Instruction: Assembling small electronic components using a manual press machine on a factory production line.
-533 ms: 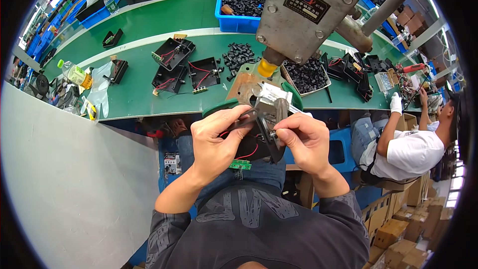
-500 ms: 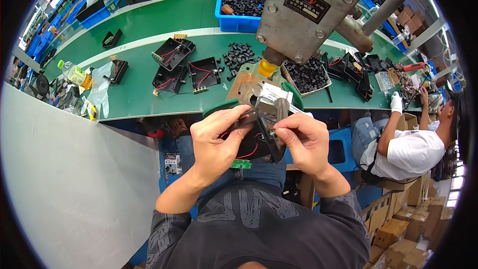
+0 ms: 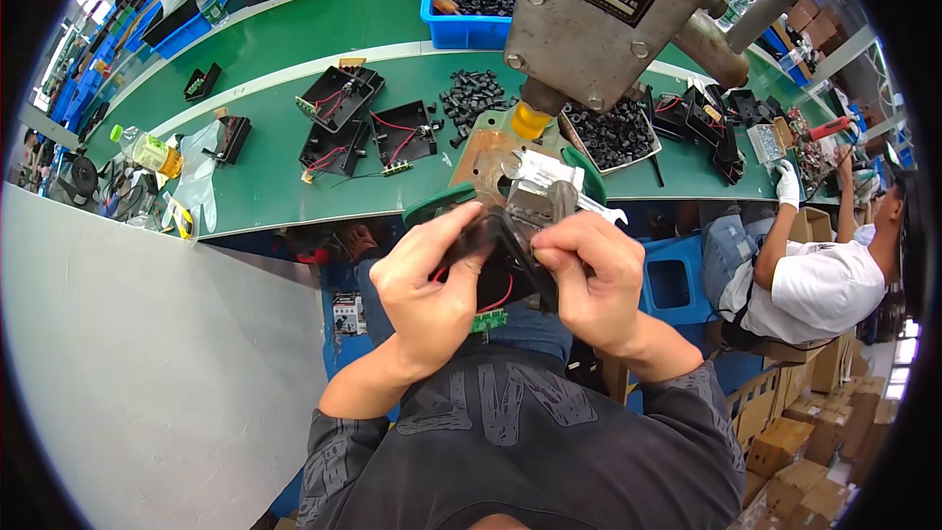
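Observation:
An open black plastic case (image 3: 530, 265) is held tilted up in front of the metal hand press (image 3: 589, 29). My left hand (image 3: 429, 285) grips its left side between thumb and fingers. At the case's right wall, my right hand (image 3: 603, 280) is closed in a pinch; its fingertips hide whatever small part may be between them. Red wires (image 3: 500, 294) run inside the case, and a small green circuit board (image 3: 489, 321) hangs at its near edge. Just beyond the hands are the press's base plate (image 3: 481, 162) and its yellow ram tip (image 3: 530, 122).
Several open black cases with wires (image 3: 404, 135) lie left of the press. Small black parts form a pile (image 3: 471, 103), fill a tray (image 3: 613, 137) and a blue bin (image 3: 466, 31). A bottle (image 3: 147, 150) lies far left. A co-worker (image 3: 824, 275) sits at the right.
My right fingers have curled in closer against the case's wall. Both hands and the case stay nearly in place while the view shifts slightly.

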Motion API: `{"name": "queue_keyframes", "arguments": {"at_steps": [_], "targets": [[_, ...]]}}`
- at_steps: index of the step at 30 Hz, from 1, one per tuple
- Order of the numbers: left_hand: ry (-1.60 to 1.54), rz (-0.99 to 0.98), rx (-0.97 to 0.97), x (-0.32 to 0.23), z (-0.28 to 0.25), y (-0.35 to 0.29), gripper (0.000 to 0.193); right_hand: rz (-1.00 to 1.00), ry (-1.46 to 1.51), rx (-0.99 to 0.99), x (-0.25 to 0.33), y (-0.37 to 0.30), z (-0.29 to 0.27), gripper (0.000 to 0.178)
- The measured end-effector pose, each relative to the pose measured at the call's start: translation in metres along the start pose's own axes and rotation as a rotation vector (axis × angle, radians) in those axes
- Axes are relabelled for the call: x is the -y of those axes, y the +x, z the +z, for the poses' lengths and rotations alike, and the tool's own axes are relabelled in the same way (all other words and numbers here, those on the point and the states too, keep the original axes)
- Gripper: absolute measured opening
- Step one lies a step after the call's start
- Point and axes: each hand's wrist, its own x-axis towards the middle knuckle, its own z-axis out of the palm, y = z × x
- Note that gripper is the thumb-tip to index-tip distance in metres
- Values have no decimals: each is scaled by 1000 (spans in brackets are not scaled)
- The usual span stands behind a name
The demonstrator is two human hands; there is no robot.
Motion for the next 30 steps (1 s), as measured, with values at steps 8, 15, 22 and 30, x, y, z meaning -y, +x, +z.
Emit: {"name": "queue_keyframes", "arguments": {"at_steps": [8, 15, 22, 30], "targets": [[-192, -366, -1, 41, -25, 15, 44, -256, -64, 157, 0, 8, 18, 40], [-638, -596, 108, 27, -54, 1, 53, -222, -206, 358, 0, 7, 40, 24], [-707, -607, -23, 32, -52, -21, 45, -182, -157, 97, 15, 17, 38, 19], [-915, -657, -298, 28, -22, -32, 43, -301, -128, 182, 22, -41, 77, 39]]}}
